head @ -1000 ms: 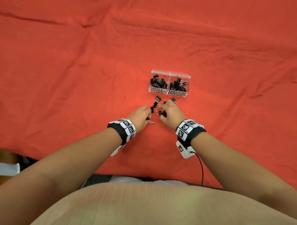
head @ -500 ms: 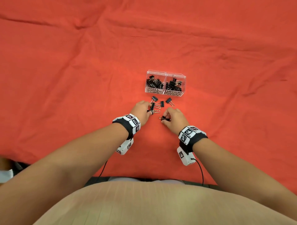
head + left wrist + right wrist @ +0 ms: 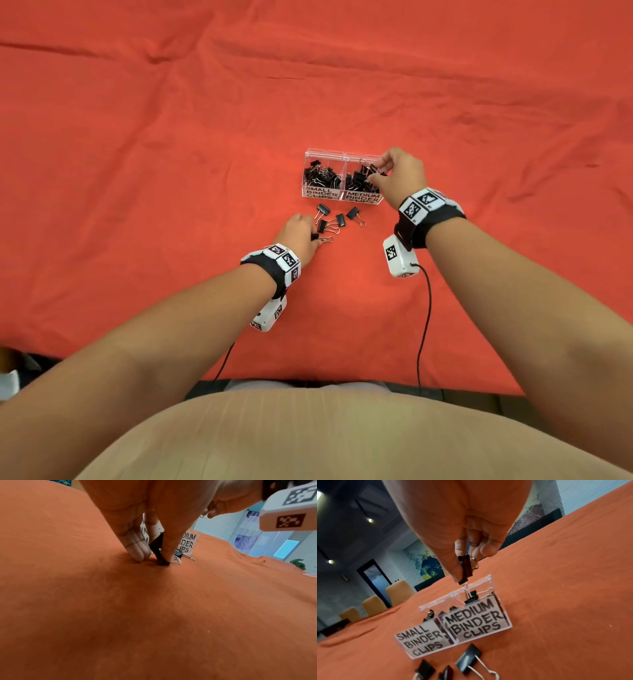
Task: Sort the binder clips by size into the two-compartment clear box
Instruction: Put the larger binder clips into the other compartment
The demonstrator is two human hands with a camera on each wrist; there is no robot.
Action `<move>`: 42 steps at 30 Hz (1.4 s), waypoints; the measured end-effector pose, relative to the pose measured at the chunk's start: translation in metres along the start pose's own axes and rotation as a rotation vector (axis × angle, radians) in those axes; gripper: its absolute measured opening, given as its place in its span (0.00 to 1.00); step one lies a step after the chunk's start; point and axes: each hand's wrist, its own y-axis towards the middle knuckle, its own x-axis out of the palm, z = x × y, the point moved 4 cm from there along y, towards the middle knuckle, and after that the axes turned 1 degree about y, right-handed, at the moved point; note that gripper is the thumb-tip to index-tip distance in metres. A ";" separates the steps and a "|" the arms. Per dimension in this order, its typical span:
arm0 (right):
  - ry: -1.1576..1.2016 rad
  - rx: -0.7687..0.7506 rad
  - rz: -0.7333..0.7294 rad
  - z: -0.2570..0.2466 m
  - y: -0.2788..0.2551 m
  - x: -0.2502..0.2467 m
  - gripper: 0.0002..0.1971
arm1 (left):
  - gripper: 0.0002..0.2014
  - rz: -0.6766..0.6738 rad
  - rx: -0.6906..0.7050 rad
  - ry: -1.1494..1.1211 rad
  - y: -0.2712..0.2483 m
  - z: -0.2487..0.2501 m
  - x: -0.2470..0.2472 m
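A clear two-compartment box (image 3: pixel 342 197) (image 3: pixel 509 620) stands on the red cloth, labelled SMALL BINDER CLIPS on the left and MEDIUM BINDER CLIPS on the right; both halves hold black clips. My right hand (image 3: pixel 380 173) (image 3: pixel 464 566) hovers over the medium compartment and pinches a black binder clip (image 3: pixel 465 568) between thumb and fingers. My left hand (image 3: pixel 313 236) (image 3: pixel 156 557) is down on the cloth in front of the box and pinches a small black clip (image 3: pixel 158 551) (image 3: pixel 315 237). Several loose clips (image 3: pixel 337 219) (image 3: pixel 468 658) lie between the left hand and the box.
Red cloth (image 3: pixel 171 171) covers the whole table, wrinkled towards the far side. Wrist camera cables (image 3: pixel 424 325) trail back to the near table edge. Orange chairs (image 3: pixel 399 593) stand beyond the table's far end in the right wrist view.
My right hand has lifted its clip from the cloth and carried it forward over the medium compartment. My left hand stays low by the loose clips, now pinching one.
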 end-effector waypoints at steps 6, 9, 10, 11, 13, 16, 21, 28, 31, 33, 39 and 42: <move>-0.097 -0.090 -0.035 -0.005 0.001 0.012 0.11 | 0.11 -0.035 0.010 -0.016 -0.005 0.000 -0.003; -0.088 -0.172 -0.065 -0.011 -0.017 0.024 0.05 | 0.11 -0.047 0.014 -0.055 -0.008 -0.001 -0.004; -0.116 -0.212 -0.111 -0.011 -0.025 0.033 0.05 | 0.11 -0.034 0.007 -0.079 -0.009 -0.002 -0.007; -0.166 -0.248 -0.166 -0.009 -0.033 0.043 0.07 | 0.10 -0.016 0.002 -0.112 -0.009 -0.002 -0.010; -0.300 -0.275 -0.269 0.000 -0.046 0.062 0.13 | 0.10 0.025 0.009 -0.176 -0.008 0.001 -0.018; -0.462 -0.201 -0.296 0.020 -0.055 0.075 0.19 | 0.10 0.065 0.034 -0.243 0.000 0.016 -0.035; -0.414 -0.157 -0.221 0.037 -0.063 0.073 0.11 | 0.10 0.099 0.090 -0.310 0.028 0.055 -0.057; -0.067 -0.085 -0.079 0.047 -0.059 0.045 0.06 | 0.10 0.119 0.156 -0.184 0.073 0.100 -0.061; 0.100 -0.015 0.127 0.038 -0.048 0.012 0.05 | 0.08 0.075 0.216 -0.033 0.082 0.108 -0.054; 0.174 0.002 0.199 0.031 -0.036 -0.005 0.04 | 0.12 0.031 0.289 0.088 0.085 0.109 -0.047; 0.086 -0.019 0.091 0.020 -0.010 0.001 0.06 | 0.21 -0.081 0.417 0.359 0.079 0.102 -0.027; -0.076 -0.068 -0.042 0.018 -0.003 0.016 0.07 | 0.22 -0.064 0.418 0.327 0.078 0.097 -0.028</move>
